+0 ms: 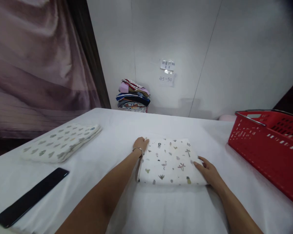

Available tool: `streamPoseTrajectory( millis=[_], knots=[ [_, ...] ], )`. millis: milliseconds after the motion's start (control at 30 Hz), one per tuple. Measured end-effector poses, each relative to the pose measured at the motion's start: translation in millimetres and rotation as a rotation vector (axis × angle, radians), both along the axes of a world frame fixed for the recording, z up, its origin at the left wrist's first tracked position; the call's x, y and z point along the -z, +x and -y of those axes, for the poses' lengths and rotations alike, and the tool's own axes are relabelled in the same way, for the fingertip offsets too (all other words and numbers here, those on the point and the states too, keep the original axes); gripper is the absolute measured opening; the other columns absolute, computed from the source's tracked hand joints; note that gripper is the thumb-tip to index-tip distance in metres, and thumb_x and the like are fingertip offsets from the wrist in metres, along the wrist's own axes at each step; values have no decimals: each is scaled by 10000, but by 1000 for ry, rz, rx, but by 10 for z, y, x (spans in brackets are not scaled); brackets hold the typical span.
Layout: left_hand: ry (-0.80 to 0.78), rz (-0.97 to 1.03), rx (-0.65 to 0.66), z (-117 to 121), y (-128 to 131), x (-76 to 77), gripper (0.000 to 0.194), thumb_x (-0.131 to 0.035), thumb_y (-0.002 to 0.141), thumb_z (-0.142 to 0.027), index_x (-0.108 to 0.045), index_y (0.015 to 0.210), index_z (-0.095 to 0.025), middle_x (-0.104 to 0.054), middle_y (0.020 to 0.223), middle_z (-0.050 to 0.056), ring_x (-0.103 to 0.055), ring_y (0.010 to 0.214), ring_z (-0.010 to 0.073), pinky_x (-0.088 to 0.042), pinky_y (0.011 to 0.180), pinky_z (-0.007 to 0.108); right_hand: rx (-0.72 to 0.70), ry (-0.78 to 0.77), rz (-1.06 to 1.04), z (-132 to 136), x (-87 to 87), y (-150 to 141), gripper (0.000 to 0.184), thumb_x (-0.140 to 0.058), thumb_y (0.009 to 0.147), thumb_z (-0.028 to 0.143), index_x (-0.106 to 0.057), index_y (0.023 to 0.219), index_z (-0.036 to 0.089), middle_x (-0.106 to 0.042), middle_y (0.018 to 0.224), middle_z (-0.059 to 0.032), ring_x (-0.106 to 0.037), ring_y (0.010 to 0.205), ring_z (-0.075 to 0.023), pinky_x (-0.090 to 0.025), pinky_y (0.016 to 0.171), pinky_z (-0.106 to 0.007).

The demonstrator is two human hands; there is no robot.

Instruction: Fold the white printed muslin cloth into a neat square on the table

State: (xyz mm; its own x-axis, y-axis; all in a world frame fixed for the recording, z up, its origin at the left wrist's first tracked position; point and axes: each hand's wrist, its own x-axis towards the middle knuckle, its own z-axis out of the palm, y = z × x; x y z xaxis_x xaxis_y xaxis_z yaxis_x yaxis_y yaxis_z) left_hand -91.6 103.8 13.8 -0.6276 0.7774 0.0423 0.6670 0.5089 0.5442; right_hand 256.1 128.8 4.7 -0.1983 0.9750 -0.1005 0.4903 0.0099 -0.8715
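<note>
A white cloth (171,162) printed with small plants, birds and pineapples lies folded into a flat rectangle on the table in front of me. My left hand (140,145), with a bracelet at the wrist, is closed on its far left corner. At the right edge, my right hand (208,170) grips the cloth, the thumb on top; its other fingers are partly hidden. The near edge shows folded layers resting on the table.
The table has a white cover (161,211). At left lie another folded cloth (61,141) with grey cloud shapes and a long black flat object (33,196). A red plastic basket (266,156) with metal handles stands at right. Stacked fabrics (133,96) sit beyond the table by the wall.
</note>
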Motion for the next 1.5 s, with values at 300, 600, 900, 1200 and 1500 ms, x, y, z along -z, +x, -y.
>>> streamPoseTrajectory(
  millis=[300, 600, 900, 1200, 1500],
  knots=[
    [50, -67, 79, 152, 50, -143, 416, -483, 787, -437, -522, 1090, -155, -558, 1160, 96, -520, 1039, 204, -391, 858, 282, 9, 47, 39, -93, 137, 31, 618, -570, 661, 514, -534, 1163, 155, -632, 843, -54, -604, 750, -197, -457, 670, -288],
    [-136, -352, 787, 382, 571, -144, 701, -327, 799, -605, -294, 1346, -167, -173, 1454, 80, -110, 1333, 240, -120, 1070, 420, -6, 48, 51, -76, 104, 23, 640, -551, 677, 525, -519, 1185, 136, -626, 821, -57, -593, 754, -197, -445, 701, -295],
    [-242, -334, 679, 197, 503, -31, 848, -217, 747, -715, -215, 1385, -157, -85, 1467, 75, 1, 1340, 256, -51, 1074, 435, -35, 27, -14, -42, 68, 5, 623, -558, 677, 497, -514, 1177, 127, -621, 770, -37, -590, 699, -183, -445, 634, -277],
    [-238, -343, 690, 196, 492, 2, 858, -188, 746, -720, -213, 1387, -152, -80, 1468, 73, -5, 1339, 266, -53, 1072, 449, -29, 268, 377, 0, -79, -10, 622, -469, 749, 503, -446, 1265, 157, -604, 1051, -93, -556, 958, -234, -417, 829, -359],
    [-201, -358, 677, 185, 496, 52, 839, -199, 753, -708, -239, 1378, -150, -115, 1463, 90, -31, 1338, 270, -60, 1067, 457, -609, 591, 561, 15, -380, -955, 604, -365, 837, 473, -332, 1342, 143, -297, 1406, -104, -207, 1305, -238, -186, 1047, -390]
  ],
)
